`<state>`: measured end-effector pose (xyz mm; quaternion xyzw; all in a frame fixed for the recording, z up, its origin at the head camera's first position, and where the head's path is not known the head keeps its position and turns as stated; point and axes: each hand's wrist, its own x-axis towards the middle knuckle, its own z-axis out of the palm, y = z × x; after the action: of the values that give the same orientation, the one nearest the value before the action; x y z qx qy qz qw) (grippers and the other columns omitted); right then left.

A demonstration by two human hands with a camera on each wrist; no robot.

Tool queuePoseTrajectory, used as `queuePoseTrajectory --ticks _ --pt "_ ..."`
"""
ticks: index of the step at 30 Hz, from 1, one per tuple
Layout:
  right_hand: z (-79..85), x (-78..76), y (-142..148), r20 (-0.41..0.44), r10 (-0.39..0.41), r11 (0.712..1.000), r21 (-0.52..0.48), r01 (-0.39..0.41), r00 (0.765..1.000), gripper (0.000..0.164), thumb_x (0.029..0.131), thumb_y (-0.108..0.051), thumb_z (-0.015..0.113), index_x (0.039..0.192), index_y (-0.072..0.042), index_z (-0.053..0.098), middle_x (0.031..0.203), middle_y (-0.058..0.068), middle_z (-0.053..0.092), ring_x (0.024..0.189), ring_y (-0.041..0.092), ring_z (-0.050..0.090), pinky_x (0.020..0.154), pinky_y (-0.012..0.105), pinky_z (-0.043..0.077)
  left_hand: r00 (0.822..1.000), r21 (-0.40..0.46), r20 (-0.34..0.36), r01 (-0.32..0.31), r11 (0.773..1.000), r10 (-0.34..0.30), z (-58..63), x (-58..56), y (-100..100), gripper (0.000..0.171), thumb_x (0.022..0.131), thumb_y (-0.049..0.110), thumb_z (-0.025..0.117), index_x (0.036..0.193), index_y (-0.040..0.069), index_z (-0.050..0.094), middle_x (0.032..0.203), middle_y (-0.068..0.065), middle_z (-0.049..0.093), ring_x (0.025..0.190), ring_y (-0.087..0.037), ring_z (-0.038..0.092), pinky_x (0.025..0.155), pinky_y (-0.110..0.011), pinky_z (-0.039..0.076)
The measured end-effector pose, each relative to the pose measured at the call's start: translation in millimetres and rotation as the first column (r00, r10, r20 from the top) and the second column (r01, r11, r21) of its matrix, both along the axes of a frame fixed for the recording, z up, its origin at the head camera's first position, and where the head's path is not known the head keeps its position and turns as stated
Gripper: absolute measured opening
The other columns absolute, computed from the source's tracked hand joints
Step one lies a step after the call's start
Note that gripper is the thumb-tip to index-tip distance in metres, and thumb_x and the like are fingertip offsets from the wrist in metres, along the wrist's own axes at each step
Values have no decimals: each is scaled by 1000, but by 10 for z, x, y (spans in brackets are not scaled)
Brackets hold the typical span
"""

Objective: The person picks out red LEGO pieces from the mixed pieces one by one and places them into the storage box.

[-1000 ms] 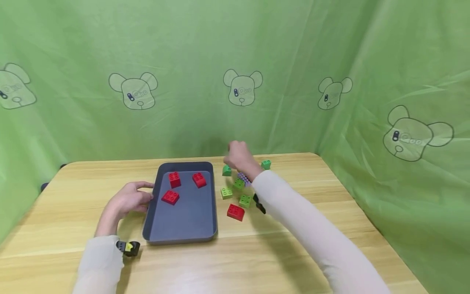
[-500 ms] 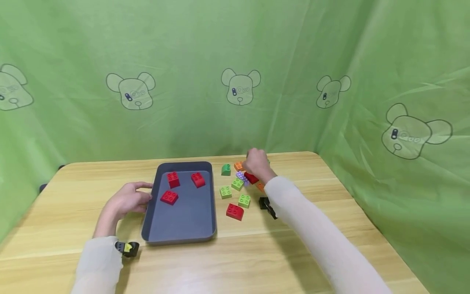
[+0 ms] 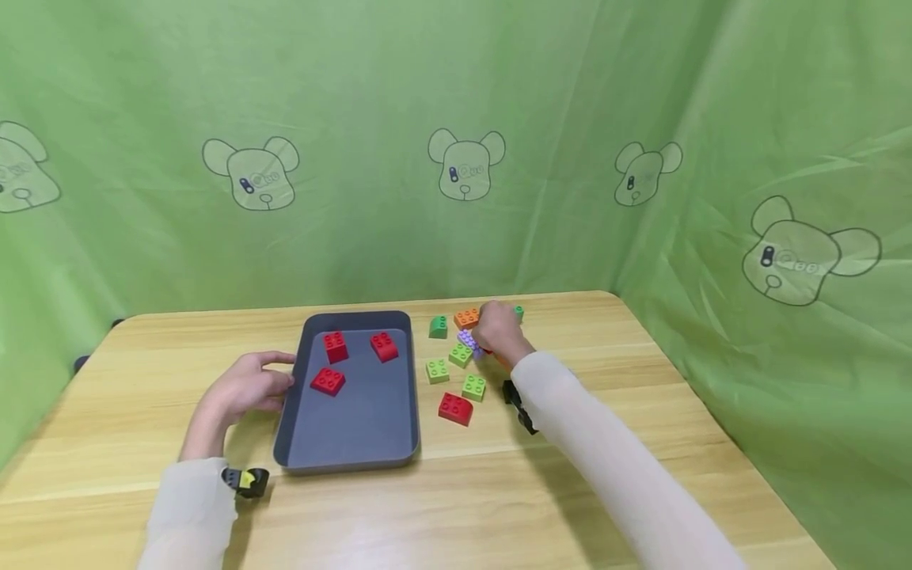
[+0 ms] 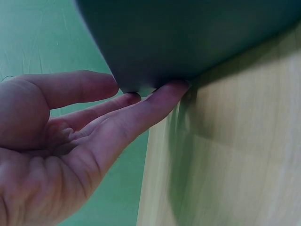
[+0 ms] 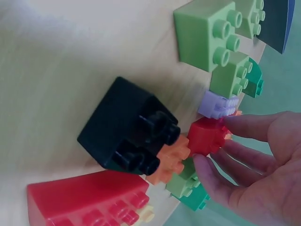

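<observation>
Right arm (image 3: 606,467) stretched over the tabletop (image 3: 342,518), right hand (image 3: 501,328) low, fingertips pinching, as far as the blur shows, a red block (image 5: 203,136) just beside a purple block (image 5: 214,104); left hand (image 3: 252,385), fingers loosely spread, touches the tray's (image 3: 349,439) left side.

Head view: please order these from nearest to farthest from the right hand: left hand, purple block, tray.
1. Purple block: just left of the right hand.
2. Tray: farther left.
3. Left hand: at the tray's left edge.
</observation>
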<state>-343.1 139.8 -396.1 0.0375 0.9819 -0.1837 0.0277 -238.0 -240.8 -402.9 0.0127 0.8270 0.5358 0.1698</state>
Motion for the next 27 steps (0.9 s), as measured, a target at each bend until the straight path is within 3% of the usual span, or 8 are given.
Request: queuePoseTrajectory --ticks 8,27 --pt "-28 -8 -19 58 -36 999 -24 37 998 44 89 -1 63 132 1 63 129 19 63 117 33 56 102 41 55 1000 2 -1 -5 1000 5 -9 -7 3 57 98 3 52 149 -13 35 123 -34 64 102 -32 71 86 -43 64" --pt "-21 53 39 14 31 999 -45 -30 999 31 88 -2 62 117 3 71 121 19 68 113 33 57 106 46 51 1000 10 2 -3 1000 3 10 -3 -9 58 98 3 52 150 -13 34 124 -35 63 104 -34 71 86 -44 64"
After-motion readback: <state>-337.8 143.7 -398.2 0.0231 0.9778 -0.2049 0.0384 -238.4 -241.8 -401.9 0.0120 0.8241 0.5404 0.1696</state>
